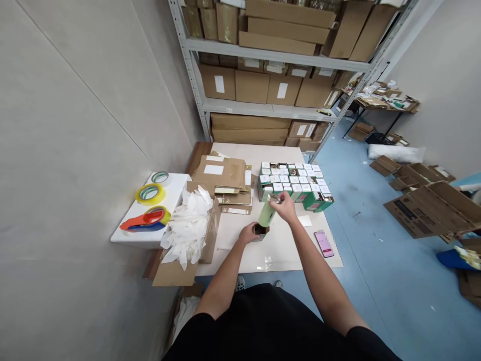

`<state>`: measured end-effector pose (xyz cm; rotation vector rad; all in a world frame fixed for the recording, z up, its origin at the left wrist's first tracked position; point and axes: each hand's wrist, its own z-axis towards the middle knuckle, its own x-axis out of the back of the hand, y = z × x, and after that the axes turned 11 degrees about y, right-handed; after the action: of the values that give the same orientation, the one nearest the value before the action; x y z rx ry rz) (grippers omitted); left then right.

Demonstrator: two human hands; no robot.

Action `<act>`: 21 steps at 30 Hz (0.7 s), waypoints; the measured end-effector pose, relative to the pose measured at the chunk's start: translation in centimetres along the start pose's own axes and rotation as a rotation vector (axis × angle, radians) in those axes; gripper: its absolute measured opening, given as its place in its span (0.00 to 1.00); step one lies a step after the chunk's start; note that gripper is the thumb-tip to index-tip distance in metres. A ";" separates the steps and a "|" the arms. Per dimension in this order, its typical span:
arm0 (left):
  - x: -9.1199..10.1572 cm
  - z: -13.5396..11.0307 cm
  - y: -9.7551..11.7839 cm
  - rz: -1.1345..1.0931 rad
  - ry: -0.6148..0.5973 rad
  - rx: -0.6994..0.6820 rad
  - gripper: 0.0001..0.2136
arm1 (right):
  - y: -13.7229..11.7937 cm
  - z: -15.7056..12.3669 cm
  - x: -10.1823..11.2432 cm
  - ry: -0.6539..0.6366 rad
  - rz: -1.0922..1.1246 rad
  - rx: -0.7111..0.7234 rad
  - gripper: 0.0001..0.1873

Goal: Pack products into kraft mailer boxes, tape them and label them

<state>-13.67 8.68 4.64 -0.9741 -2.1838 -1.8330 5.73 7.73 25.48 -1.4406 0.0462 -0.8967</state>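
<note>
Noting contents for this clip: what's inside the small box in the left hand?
Only dark interior shows in the box. The bottle slants at its mouth, covering part; the bottom, and anything lying there, can't be seen.

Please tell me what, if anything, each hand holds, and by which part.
The right hand holds a green bottle by its upper end; the left hand, an open box by its side.

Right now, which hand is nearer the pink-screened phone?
Right: the right hand holds the pale-green cylinder beyond and left of the phone; the left hand, farther left, holds the small open box.
</note>
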 end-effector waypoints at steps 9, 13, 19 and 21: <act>8.2 -1.0 6.1 -0.238 0.053 -0.073 0.54 | -5.4 1.8 3.7 -0.028 0.212 0.098 0.23; 12.2 -2.9 14.0 -0.568 0.187 -0.310 0.32 | -6.1 1.4 3.3 -0.016 0.215 0.095 0.24; 10.4 -4.2 22.8 -0.410 0.378 -0.405 0.45 | -5.6 1.7 2.2 -0.092 0.352 -0.007 0.26; 10.1 -4.0 23.5 -0.382 0.442 -0.384 0.45 | -4.5 1.8 2.5 -0.198 0.495 -0.065 0.27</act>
<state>-9.95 10.25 30.16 -0.1481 -1.8725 -2.4113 6.18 8.41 30.91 -1.4815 0.2737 -0.3487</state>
